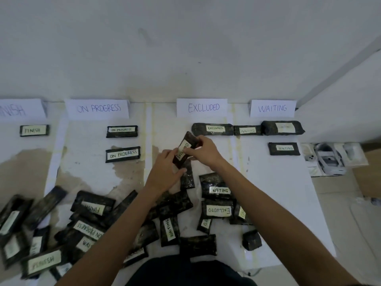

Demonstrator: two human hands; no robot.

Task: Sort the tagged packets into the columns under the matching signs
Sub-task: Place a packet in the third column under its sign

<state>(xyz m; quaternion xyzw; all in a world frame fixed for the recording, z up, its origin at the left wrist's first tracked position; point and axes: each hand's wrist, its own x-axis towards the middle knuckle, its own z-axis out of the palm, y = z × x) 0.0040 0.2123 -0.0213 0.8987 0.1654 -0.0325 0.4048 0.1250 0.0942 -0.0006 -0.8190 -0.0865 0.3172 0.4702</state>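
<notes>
Both my hands hold a dark packet tagged EXCLUDED (185,149), tilted above the table. My right hand (203,151) pinches its upper end; my left hand (165,172) grips its lower end and also touches another dark packet (188,178) lying below. Four paper signs stand at the wall: FINISH (18,109), ON PROGRESS (98,108), EXCLUDED (203,107), WAITING (272,108). One packet lies under FINISH (34,130), two lie under ON PROGRESS (122,131), one under EXCLUDED (212,129), three under WAITING (284,148). A heap of several unsorted tagged packets (90,223) covers the near table.
A small dark block (252,240) sits alone at the near right. A white headset with controllers (329,159) lies on packaging beyond the table's right edge. The white table covering (278,193) is stained brown at the left and middle.
</notes>
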